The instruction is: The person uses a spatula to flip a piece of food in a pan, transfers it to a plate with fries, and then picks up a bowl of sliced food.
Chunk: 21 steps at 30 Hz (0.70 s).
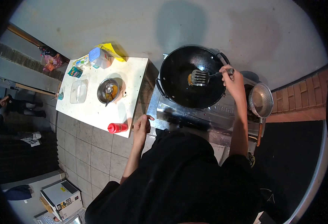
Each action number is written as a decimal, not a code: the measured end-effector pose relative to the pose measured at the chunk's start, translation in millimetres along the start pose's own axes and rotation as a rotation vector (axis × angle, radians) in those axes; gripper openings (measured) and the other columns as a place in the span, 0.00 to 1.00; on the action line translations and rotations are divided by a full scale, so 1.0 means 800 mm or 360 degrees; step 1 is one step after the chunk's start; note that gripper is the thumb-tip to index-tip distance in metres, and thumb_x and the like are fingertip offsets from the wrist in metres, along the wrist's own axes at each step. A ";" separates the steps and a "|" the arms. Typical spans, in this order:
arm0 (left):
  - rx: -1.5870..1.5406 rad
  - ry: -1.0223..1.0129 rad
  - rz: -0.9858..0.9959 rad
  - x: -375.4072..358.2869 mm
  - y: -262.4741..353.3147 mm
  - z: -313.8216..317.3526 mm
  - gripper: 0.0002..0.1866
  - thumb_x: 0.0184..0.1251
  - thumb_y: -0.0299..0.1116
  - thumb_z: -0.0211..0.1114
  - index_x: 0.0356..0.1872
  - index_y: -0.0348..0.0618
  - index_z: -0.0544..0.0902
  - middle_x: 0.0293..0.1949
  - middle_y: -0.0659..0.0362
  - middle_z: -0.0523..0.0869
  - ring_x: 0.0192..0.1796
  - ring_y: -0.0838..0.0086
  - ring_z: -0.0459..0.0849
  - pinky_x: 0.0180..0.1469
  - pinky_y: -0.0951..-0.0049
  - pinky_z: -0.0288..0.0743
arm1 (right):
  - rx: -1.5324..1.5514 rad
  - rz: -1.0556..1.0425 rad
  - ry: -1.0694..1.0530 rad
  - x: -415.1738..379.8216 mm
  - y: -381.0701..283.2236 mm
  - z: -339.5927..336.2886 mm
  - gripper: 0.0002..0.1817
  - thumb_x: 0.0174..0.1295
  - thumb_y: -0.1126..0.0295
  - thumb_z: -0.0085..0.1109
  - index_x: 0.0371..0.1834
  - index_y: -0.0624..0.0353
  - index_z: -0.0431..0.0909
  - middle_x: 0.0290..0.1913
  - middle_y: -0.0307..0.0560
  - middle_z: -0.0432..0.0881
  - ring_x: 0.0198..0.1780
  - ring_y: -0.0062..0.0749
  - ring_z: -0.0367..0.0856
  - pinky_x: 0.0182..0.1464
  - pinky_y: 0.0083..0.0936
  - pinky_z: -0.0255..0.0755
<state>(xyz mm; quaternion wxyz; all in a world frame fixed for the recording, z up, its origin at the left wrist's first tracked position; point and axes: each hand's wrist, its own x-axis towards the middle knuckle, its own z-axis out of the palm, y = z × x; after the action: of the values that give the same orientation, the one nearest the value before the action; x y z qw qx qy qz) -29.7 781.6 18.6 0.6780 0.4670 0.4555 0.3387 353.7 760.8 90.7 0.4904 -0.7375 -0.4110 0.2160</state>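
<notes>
My right hand (pixel 232 81) is wrapped around the handle of a slotted spatula (pixel 200 77). The spatula's metal head is down inside a large black wok (pixel 179 93), touching or just over a small browned piece of food (pixel 189 79). The wok has two loop handles and sits on the stove (pixel 194 115). My left hand (pixel 142 125) hangs between the table and the stove, its fingers curled in and one finger pointing toward the stove. Nothing shows in it. Close by is a red bottle (pixel 117 128), lying at the table's near corner.
On the white table (pixel 96 112) are a metal bowl (pixel 108 91) with yellow contents and a utensil, a clear container (pixel 79 91), a blue-lidded tub (pixel 99 58) and a yellow packet (pixel 111 51). A saucepan (pixel 261 100) stands right of the wok. Another person (pixel 20 104) is far left.
</notes>
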 end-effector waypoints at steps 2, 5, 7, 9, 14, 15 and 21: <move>0.0062 -0.0001 0.0012 0.000 0.000 0.003 0.21 0.80 0.46 0.48 0.37 0.39 0.80 0.19 0.75 0.57 0.19 0.90 0.53 0.22 0.82 0.44 | 0.0035 0.0052 -0.0002 -0.004 0.002 -0.007 0.07 0.66 0.68 0.56 0.35 0.58 0.80 0.19 0.34 0.71 0.21 0.16 0.67 0.26 0.19 0.62; 0.0052 -0.0014 0.0008 0.001 0.001 0.007 0.21 0.80 0.46 0.48 0.38 0.39 0.80 0.19 0.75 0.57 0.19 0.90 0.53 0.22 0.82 0.44 | 0.0033 0.0089 0.0018 -0.008 0.008 -0.018 0.08 0.66 0.67 0.56 0.36 0.59 0.80 0.19 0.34 0.71 0.21 0.16 0.67 0.26 0.20 0.62; 0.0057 -0.0011 0.0001 0.002 0.002 0.010 0.21 0.80 0.46 0.48 0.38 0.39 0.80 0.19 0.75 0.57 0.19 0.90 0.53 0.22 0.82 0.44 | -0.0001 0.0074 0.0041 -0.008 0.017 -0.025 0.08 0.67 0.66 0.57 0.36 0.59 0.80 0.19 0.34 0.71 0.21 0.16 0.67 0.26 0.20 0.62; 0.0061 -0.0010 -0.0006 0.002 0.002 0.012 0.21 0.80 0.46 0.48 0.38 0.39 0.80 0.19 0.75 0.57 0.19 0.90 0.53 0.22 0.82 0.44 | -0.0152 0.0004 0.0075 -0.007 0.026 -0.030 0.09 0.66 0.65 0.57 0.36 0.61 0.80 0.19 0.36 0.71 0.23 0.16 0.66 0.28 0.21 0.63; 0.0040 -0.0048 -0.0037 0.002 0.004 0.016 0.20 0.80 0.46 0.47 0.37 0.40 0.79 0.19 0.75 0.57 0.19 0.90 0.53 0.22 0.82 0.44 | -0.0242 -0.0094 0.0159 -0.012 0.021 -0.028 0.11 0.66 0.65 0.57 0.36 0.62 0.80 0.20 0.39 0.73 0.24 0.18 0.67 0.30 0.21 0.64; 0.0043 -0.0049 -0.0037 0.002 0.004 0.016 0.20 0.80 0.46 0.47 0.37 0.40 0.79 0.19 0.75 0.57 0.19 0.90 0.53 0.22 0.82 0.44 | -0.0315 -0.0123 0.0164 -0.013 0.018 -0.029 0.11 0.66 0.65 0.57 0.36 0.62 0.80 0.21 0.40 0.74 0.24 0.18 0.67 0.30 0.21 0.64; 0.0064 -0.0044 -0.0025 0.001 0.004 0.016 0.21 0.80 0.46 0.47 0.37 0.40 0.79 0.18 0.75 0.58 0.19 0.90 0.53 0.22 0.82 0.45 | -0.0373 -0.0249 0.0063 -0.003 0.004 -0.013 0.08 0.62 0.67 0.57 0.35 0.61 0.79 0.22 0.52 0.76 0.23 0.34 0.75 0.31 0.29 0.68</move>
<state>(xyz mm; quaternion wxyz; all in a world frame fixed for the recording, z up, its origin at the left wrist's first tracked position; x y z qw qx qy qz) -17.4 779.5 23.2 0.6774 0.4816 0.4564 0.3177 361.1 752.4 92.2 0.4242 -0.7595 -0.4800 0.1130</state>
